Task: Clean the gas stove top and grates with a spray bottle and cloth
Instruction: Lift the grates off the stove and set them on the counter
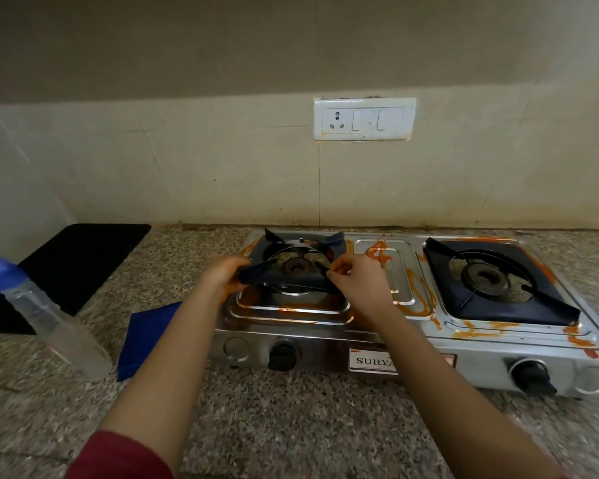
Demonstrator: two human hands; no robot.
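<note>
Black grate (286, 280) tilted, seemingly raised; left hand (223, 274), right hand (357, 281) gripping front corners.

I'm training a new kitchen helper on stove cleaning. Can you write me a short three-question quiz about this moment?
1. True or false: the left hand and the right hand both grip the left grate.
2. Where does the blue cloth lie? A) on the counter, left of the stove; B) in the right hand; C) in a bucket.
3. What colour are the streaks smeared over the stove?

Key: 1 true; 2 A; 3 orange.
</note>
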